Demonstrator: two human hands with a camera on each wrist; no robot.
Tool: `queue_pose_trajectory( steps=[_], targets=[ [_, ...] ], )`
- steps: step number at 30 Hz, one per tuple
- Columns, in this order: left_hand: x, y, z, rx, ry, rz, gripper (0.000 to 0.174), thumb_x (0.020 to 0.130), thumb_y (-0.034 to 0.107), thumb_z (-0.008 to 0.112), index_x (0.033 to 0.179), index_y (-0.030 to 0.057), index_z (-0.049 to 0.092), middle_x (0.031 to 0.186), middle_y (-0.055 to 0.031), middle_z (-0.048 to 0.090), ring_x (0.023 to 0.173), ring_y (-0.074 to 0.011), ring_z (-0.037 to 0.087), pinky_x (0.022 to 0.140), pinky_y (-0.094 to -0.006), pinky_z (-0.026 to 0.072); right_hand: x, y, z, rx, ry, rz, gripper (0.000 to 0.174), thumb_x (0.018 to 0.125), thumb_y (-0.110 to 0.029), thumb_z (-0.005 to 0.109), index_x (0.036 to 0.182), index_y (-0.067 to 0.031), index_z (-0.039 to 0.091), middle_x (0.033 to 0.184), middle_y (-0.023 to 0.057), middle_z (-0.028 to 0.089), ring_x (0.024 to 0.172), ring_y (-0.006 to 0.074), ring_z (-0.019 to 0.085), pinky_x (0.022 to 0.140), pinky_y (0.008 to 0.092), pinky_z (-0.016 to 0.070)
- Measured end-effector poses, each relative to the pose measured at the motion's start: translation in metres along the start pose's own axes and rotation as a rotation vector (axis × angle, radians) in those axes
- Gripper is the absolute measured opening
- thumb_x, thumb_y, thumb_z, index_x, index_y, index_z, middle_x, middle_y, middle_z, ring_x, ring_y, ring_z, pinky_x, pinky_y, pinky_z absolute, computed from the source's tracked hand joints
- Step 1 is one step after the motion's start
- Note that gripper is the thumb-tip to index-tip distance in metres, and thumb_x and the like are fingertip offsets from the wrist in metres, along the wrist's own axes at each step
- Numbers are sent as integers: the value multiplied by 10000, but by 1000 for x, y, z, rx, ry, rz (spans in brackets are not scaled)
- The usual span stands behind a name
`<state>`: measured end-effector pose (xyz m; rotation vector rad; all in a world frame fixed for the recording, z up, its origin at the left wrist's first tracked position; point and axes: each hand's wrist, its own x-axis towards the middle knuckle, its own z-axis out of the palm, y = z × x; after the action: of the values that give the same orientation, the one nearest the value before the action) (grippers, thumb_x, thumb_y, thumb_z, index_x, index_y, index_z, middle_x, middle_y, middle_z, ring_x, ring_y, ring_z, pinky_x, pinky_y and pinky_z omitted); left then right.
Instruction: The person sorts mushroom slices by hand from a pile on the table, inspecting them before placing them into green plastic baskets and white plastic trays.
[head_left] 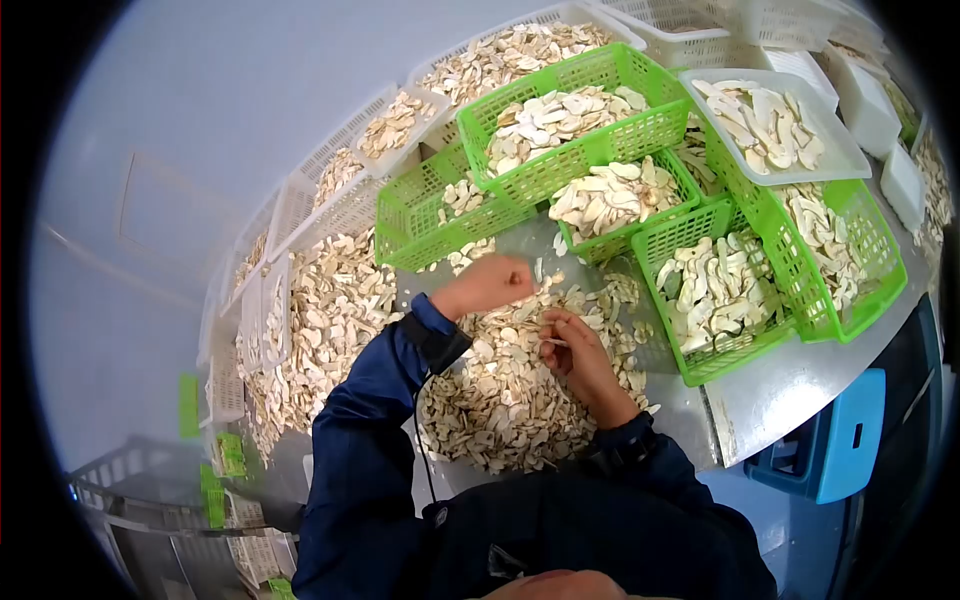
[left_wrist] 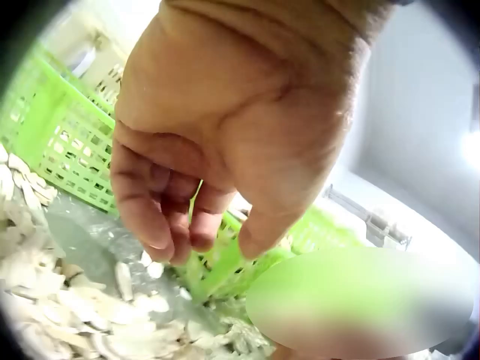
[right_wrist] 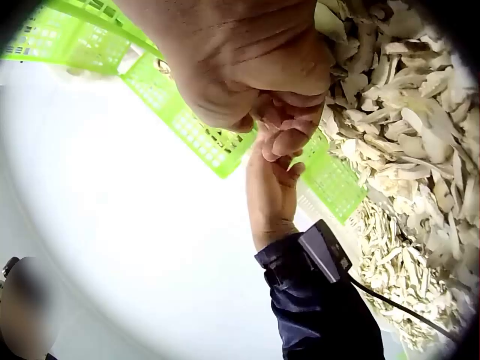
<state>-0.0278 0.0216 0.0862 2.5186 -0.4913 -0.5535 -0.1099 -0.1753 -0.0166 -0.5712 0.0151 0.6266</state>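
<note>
A wide heap of pale dried mushroom slices (head_left: 500, 385) covers the metal table in front of the person. Over its far left part is the left hand (head_left: 487, 286). Its fingers (left_wrist: 139, 214) hang loosely bent, with a gap to the thumb and nothing held between them in the left wrist view. My right hand (head_left: 585, 368) is above the heap's right part, fingers curled. In the head view it pinches a thin pale mushroom slice (head_left: 554, 342) between thumb and fingers; the right wrist view hides this slice behind the hand (right_wrist: 255, 71).
Green baskets of slices stand beyond and to the right, including a near right basket (head_left: 690, 355) and a stacked upper basket (head_left: 590, 155). A white tray (head_left: 850, 165) sits on another green basket. A second heap (head_left: 335, 310) lies left. A blue stool (head_left: 850, 440) stands right, below the table edge.
</note>
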Motion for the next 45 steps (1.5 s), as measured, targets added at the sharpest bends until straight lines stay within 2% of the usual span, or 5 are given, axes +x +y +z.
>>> queue_pose_trajectory(
  steps=[5,18,24,31,45],
  targets=[
    [-6,-27,41,284,108,117,201,770,187,665,765,35,533,679,-151,548,638,-369,549,585,-416,447,-2,-4,8,-173,111,-6,213,998,-148,510,1180,-53,564,978,44,643,887,133,658,673,225,511],
    [10,-26,8,-403,85,25,133,908,130,640,987,24,636,806,24,593,726,-38,512,645,-224,432,-2,-11,16,54,134,96,265,1004,-247,509,1196,-66,527,1043,75,632,959,181,656,743,268,544],
    [96,-55,44,226,618,293,269,788,233,704,937,12,663,798,-147,628,760,-288,632,690,-364,501,-9,-17,20,37,148,151,244,1014,-240,467,1130,-40,545,1041,68,620,1013,177,632,835,262,541],
    [112,-35,49,375,438,149,278,768,228,688,876,-26,657,791,-251,625,718,-435,616,647,-492,514,-1,-20,12,369,17,51,267,1021,-231,431,1119,-7,538,1131,132,598,1107,274,605,928,341,552],
    [-6,-43,34,-368,297,-92,139,846,130,676,869,33,579,789,-12,548,690,-102,503,627,-262,419,1,-11,8,355,26,39,280,1025,-217,431,1191,-9,515,1228,154,585,1164,271,592,924,373,549]
  ],
)
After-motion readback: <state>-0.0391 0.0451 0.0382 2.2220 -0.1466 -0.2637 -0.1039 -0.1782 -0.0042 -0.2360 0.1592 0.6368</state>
